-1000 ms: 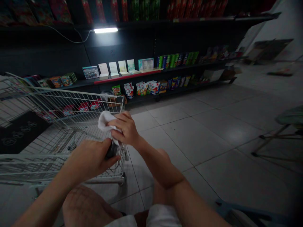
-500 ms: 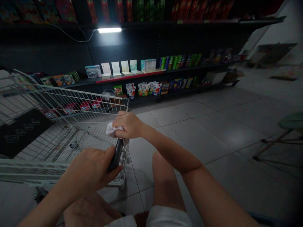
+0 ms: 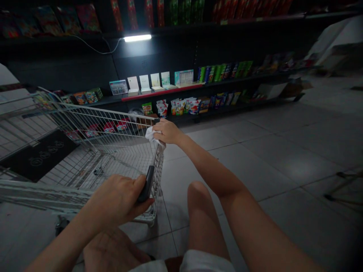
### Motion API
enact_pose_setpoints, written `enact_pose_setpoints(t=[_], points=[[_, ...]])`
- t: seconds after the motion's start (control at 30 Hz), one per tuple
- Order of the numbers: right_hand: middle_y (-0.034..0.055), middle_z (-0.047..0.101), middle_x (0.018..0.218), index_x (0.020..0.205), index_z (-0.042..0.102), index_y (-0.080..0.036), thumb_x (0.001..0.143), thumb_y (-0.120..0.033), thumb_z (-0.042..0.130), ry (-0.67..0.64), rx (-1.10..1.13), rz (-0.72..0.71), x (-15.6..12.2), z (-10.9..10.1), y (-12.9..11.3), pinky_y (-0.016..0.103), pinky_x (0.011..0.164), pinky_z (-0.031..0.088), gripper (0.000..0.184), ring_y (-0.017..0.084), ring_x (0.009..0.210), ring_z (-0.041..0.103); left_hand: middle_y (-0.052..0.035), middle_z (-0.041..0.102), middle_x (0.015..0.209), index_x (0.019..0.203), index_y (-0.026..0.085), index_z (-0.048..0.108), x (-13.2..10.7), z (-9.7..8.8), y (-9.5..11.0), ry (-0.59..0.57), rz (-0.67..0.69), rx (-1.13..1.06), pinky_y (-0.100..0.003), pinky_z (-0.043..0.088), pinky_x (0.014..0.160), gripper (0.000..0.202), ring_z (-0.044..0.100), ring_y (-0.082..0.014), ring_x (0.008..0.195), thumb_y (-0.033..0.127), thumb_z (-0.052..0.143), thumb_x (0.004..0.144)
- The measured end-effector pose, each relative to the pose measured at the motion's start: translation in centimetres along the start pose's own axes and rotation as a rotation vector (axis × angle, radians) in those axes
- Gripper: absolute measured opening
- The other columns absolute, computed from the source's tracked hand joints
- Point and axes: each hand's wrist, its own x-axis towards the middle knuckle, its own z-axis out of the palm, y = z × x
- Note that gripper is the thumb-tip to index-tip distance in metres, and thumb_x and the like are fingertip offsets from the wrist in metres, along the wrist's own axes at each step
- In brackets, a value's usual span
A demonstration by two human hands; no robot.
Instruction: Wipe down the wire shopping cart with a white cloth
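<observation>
A metal shopping cart stands in front of me, its wire basket stretching off to the left. My left hand is closed round the near part of the cart's dark handle. Farther along the same bar, my right hand grips a white cloth and presses it on the handle's far end, by the corner of the basket. The bar under the cloth is hidden. A dark panel with a pale printed pattern is fixed at the cart's far end.
Dark store shelves run along the back with boxes, snack bags and bottles. A lit lamp tube hangs under the upper shelf. Grey floor tiles lie to the right, with part of a stool or stand at the edge.
My right hand has slid the cloth away from me along the handle to its far end. The left hand keeps its hold. The view has turned slightly left.
</observation>
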Motion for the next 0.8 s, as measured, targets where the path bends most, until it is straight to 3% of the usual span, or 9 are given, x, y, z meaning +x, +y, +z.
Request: enact_pose_setpoints(t=[0.23, 0.5, 0.7, 0.8], points=[[0.0068, 0.07, 0.087, 0.081, 0.068, -0.014, 0.084, -0.026, 0.048, 0.063, -0.019, 0.056, -1.1, -0.3, -0.1, 0.031, 0.084, 0.033, 0.023, 0.016, 0.079, 0.05, -0.0013, 0.064, 0.064, 0.082, 0.021, 0.05, -0.5, 0.1, -0.9, -0.053, 0.019, -0.05, -0.032, 0.033, 0.052, 0.031, 0.064, -0.0202, 0.059, 0.049, 0.047, 0.094], [0.0075, 0.072, 0.095, 0.086, 0.07, -0.015, 0.09, -0.032, 0.048, -0.013, -0.18, 0.15, -2.6, -1.8, -3.6, 0.03, 0.082, 0.035, 0.028, 0.019, 0.088, 0.051, -0.0005, 0.062, 0.064, 0.082, 0.02, 0.057, -3.2, -0.4, -3.8, -0.06, 0.08, -0.324, -0.03, 0.036, 0.058, 0.037, 0.058, -0.0148, 0.057, 0.052, 0.044, 0.093], [0.0093, 0.073, 0.096, 0.091, 0.072, -0.016, 0.092, -0.033, 0.047, -0.073, -0.267, 0.159, -3.4, -2.1, -7.4, 0.031, 0.079, 0.037, 0.031, 0.02, 0.09, 0.055, 0.0023, 0.057, 0.054, 0.083, 0.019, 0.06, -5.3, 0.5, -7.0, -0.09, -0.03, -0.529, -0.026, 0.034, 0.051, 0.036, 0.051, -0.0123, 0.049, 0.054, 0.055, 0.085], [0.0088, 0.072, 0.094, 0.093, 0.071, -0.016, 0.093, -0.035, 0.046, -0.131, -0.286, 0.09, -3.4, -3.8, -8.6, 0.03, 0.073, 0.036, 0.032, 0.02, 0.089, 0.056, 0.0023, 0.056, 0.052, 0.083, 0.018, 0.062, -6.2, 0.5, -8.7, -0.101, -0.116, -0.545, -0.026, 0.034, 0.05, 0.034, 0.049, -0.0121, 0.047, 0.051, 0.054, 0.083]])
